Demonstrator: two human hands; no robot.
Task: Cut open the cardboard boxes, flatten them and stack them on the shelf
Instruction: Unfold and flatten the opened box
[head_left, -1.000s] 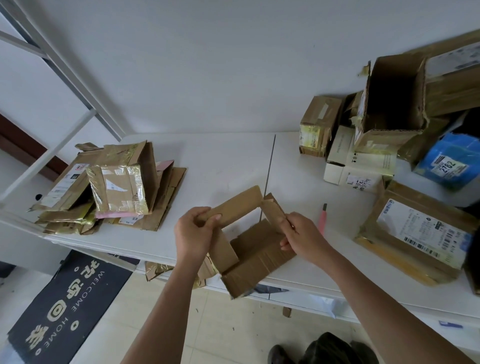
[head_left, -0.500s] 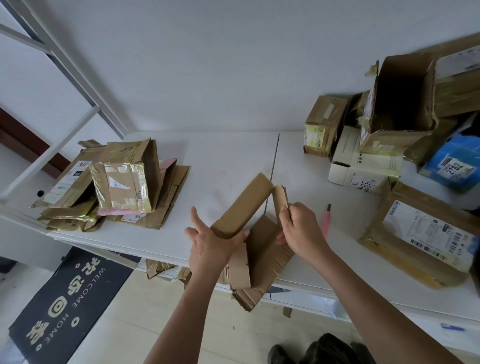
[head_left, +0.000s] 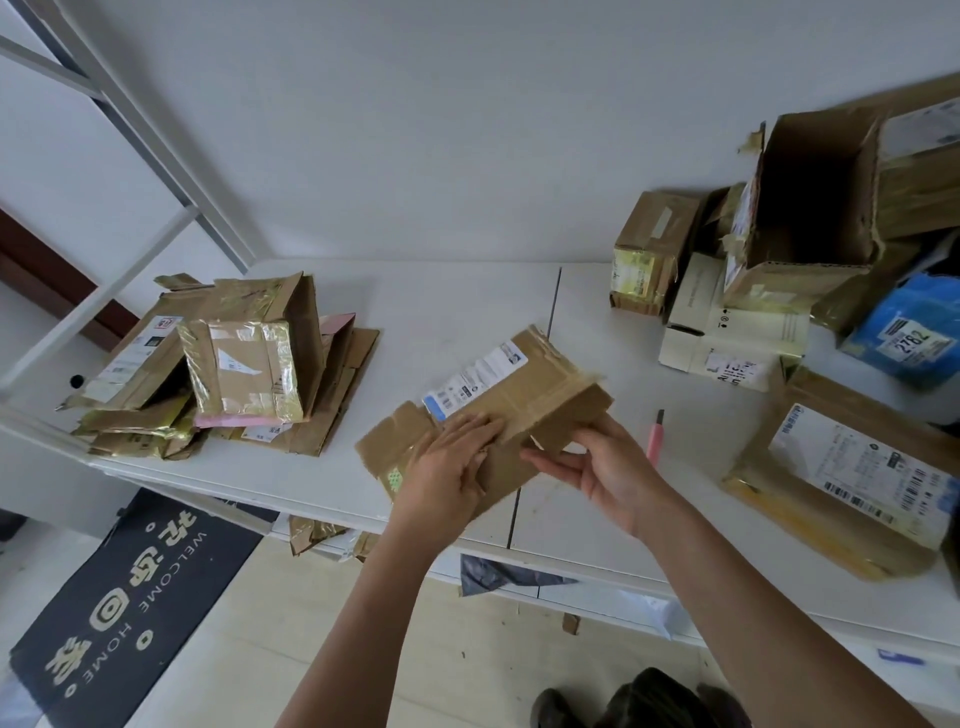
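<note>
Both forearms bare, no sleeves; dark shoes (head_left: 644, 701) at btm.

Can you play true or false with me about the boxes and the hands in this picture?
1. The left hand lies with straight fingers on top of the small cardboard box. True.
2. The pink cutter is in the right hand. False: it lies on the white table, just right of that hand.
3. A pile of flattened boxes sits on the left part of the table. True.
4. The blue parcel is in the pile on the left. False: it is on the right, among the boxes not yet flattened.
5. The big open box on the right is lying flat. False: it keeps its box shape, with its inside showing.
</note>
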